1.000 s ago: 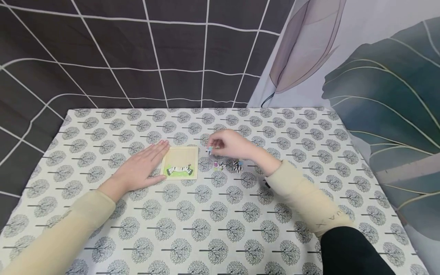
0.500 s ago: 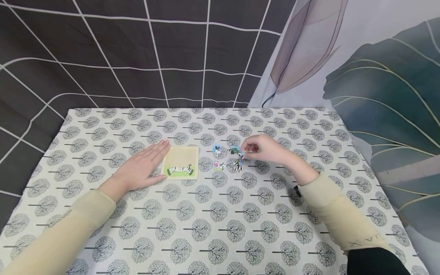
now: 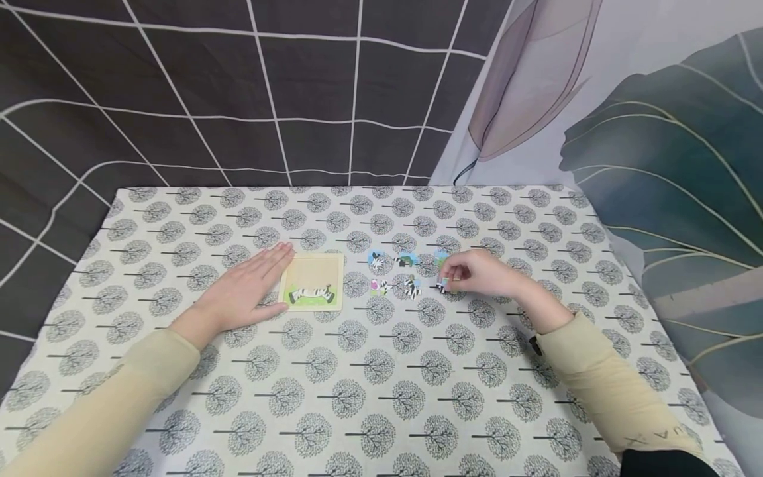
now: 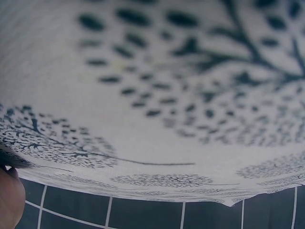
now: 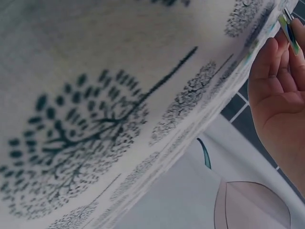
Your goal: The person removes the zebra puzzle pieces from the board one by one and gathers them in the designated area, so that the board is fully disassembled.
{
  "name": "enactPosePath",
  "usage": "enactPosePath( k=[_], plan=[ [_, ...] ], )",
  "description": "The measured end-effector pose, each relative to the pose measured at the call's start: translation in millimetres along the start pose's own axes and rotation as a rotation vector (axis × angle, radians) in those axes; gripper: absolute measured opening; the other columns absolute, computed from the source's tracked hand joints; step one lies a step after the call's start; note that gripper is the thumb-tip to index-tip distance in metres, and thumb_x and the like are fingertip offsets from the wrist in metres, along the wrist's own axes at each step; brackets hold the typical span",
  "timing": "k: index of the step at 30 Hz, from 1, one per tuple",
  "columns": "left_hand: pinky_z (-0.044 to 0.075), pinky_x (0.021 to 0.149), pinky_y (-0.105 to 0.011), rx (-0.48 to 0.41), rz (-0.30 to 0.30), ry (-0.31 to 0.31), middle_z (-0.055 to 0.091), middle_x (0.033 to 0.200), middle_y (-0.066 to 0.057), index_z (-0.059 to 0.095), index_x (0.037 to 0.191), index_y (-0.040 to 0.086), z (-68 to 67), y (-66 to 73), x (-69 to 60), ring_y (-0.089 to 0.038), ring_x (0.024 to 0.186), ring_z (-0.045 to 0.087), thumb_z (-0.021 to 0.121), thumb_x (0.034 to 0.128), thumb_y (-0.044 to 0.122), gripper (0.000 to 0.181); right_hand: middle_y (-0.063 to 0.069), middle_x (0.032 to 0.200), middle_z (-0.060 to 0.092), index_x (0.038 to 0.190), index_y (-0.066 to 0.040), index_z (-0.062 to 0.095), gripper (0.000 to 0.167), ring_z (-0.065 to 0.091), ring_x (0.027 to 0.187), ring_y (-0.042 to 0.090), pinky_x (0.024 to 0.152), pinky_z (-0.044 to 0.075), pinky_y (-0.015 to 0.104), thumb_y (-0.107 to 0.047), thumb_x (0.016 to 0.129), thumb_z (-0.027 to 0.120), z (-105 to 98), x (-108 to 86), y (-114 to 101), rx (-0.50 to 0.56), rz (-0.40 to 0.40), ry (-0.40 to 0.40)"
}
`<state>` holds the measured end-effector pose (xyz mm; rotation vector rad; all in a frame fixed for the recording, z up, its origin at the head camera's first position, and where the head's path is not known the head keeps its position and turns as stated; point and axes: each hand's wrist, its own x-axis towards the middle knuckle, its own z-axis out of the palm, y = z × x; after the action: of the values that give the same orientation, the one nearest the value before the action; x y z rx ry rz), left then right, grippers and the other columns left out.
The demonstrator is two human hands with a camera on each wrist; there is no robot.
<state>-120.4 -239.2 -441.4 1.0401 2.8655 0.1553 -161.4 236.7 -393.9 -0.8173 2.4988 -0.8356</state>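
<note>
In the head view a square wooden puzzle board (image 3: 312, 258) lies on the table, a zebra-striped puzzle piece (image 3: 311, 293) on green along its lower part. My left hand (image 3: 241, 289) rests flat on the cloth with straight fingers, fingertips and thumb touching the board's left edge. To the right of the puzzle pieces my right hand (image 3: 479, 272) pinches a puzzle piece (image 3: 442, 285) between thumb and fingers, close over the cloth. The right wrist view shows that puzzle piece (image 5: 289, 34) edge-on, partly hidden by the fingers. Only a sliver of the left hand (image 4: 9, 198) appears in the left wrist view.
Several zebra puzzle pieces lie in two rows: a blue-edged one (image 3: 376, 259), a green and blue one (image 3: 406, 259), one with pink (image 3: 379, 287), a striped one (image 3: 412, 287), and one (image 3: 440, 256) just behind the right hand. A tree-print cloth (image 3: 334, 371) covers the table.
My right hand has moved rightward from beside the board to the right end of the pieces, carrying the pinched puzzle piece and uncovering the others. The left hand and board have stayed put.
</note>
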Motion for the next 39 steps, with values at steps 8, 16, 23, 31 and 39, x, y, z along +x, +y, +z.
enactPosePath(
  k=[8,16,23,31,39],
  plan=[
    [0.022,0.136,-0.051,0.010,0.002,0.001,0.014,0.178,-0.019,0.015,0.169,-0.002,0.8,-0.6,0.1,-0.039,0.165,0.020,0.054,0.1041,0.056,0.095,0.001,0.087,0.073,0.100,-0.007,0.076,0.010,0.064,0.083,0.010,0.080,0.059,0.021,-0.003,0.091,0.078,5,0.8,6,-0.015,0.043,-0.030],
    [0.023,0.136,-0.051,0.003,0.002,0.005,0.015,0.178,-0.019,0.015,0.168,-0.003,0.9,-0.1,-0.4,-0.039,0.165,0.021,0.054,0.1040,0.056,0.095,0.003,0.090,0.072,0.102,-0.007,0.076,0.013,0.064,0.084,0.012,0.080,0.060,0.025,-0.003,0.090,0.079,8,-1.0,4,-0.063,0.024,0.023],
    [0.022,0.136,-0.051,0.005,0.004,0.007,0.016,0.178,-0.020,0.016,0.168,-0.003,0.5,-0.2,0.0,-0.040,0.165,0.021,0.054,0.1039,0.055,0.095,0.005,0.094,0.073,0.104,-0.005,0.076,0.016,0.065,0.085,0.015,0.081,0.060,0.025,-0.003,0.089,0.081,9,-1.0,3,-0.108,0.002,0.071],
    [0.022,0.136,-0.051,0.005,0.009,0.001,0.015,0.178,-0.020,0.016,0.168,-0.003,-1.1,-0.4,1.1,-0.039,0.165,0.020,0.054,0.1039,0.055,0.095,0.004,0.097,0.075,0.106,-0.007,0.077,0.017,0.069,0.090,0.017,0.089,0.064,0.039,-0.011,0.091,0.082,7,6.8,-2,-0.133,0.000,0.104],
    [0.015,0.138,-0.045,-0.010,0.019,0.011,0.015,0.178,-0.021,0.016,0.168,-0.004,0.1,-0.9,0.8,-0.041,0.165,0.019,0.055,0.1041,0.054,0.094,0.004,0.097,0.074,0.105,-0.007,0.076,0.015,0.069,0.092,0.016,0.092,0.063,0.036,-0.012,0.092,0.081,14,35.3,-28,-0.074,-0.078,0.065]
  ],
)
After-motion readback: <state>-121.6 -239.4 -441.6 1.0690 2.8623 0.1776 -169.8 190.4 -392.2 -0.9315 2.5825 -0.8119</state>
